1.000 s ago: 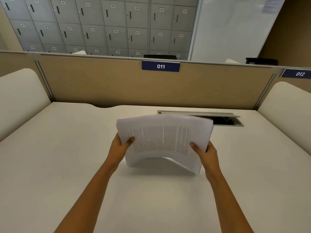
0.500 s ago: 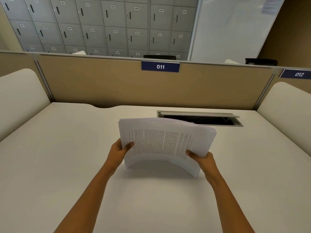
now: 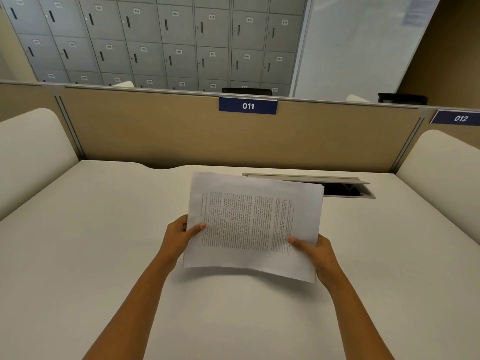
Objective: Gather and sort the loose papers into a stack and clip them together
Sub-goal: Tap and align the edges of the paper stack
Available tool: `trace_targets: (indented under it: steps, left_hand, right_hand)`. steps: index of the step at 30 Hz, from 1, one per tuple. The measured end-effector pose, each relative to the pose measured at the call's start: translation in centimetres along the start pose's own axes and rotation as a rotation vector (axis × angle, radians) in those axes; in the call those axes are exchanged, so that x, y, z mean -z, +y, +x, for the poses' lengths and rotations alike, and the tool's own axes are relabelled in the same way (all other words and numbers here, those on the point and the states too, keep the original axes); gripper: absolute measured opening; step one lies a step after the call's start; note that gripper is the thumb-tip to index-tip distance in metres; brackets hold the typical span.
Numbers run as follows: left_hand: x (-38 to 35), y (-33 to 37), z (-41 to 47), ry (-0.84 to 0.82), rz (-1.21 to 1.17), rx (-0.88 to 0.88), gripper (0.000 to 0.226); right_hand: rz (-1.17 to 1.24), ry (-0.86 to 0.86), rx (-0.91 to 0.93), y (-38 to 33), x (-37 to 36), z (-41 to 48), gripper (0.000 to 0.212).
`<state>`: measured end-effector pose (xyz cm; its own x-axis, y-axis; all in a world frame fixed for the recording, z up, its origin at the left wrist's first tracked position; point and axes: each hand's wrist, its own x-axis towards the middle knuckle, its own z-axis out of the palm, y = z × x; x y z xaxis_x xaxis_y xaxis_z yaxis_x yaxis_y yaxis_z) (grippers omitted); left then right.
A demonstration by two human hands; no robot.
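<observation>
A stack of white printed papers is held above the middle of the white desk, turned sideways so the text lines run up and down. My left hand grips its left edge with the thumb on the top sheet. My right hand grips the lower right edge, thumb on top too. The sheets' edges at the top right are slightly uneven. No clip is in sight.
An open cable tray is sunk in the desk behind the stack. A tan divider labelled 011 closes the back, with cream side panels left and right. Grey lockers stand beyond.
The stack was bowed upward and held upright; it has now flattened out and tilted towards me, with its lower edge lifted off the desk. Both hands kept their grip.
</observation>
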<state>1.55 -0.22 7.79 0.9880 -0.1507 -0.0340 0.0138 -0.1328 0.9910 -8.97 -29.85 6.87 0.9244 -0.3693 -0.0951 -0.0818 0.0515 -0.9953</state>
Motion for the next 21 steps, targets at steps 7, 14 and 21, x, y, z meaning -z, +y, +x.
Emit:
trace_targets:
  steps: [7,14,21]
  left_hand:
    - [2.7,1.3,1.1,-0.064,-0.172,0.266,0.042]
    - [-3.6,3.4,-1.0,-0.094,-0.448,0.262,0.038]
    - [-8.8,3.3,-4.1,0.098,-0.499,0.264,0.035]
  right_hand:
    - [0.168,0.045,-0.101,0.3,0.2,-0.6,0.049]
    - [0.505,0.211,-0.154,0.5,-7.4,-2.2,0.091]
    - [0.631,0.354,-0.324,1.4,-12.9,-3.3,0.050]
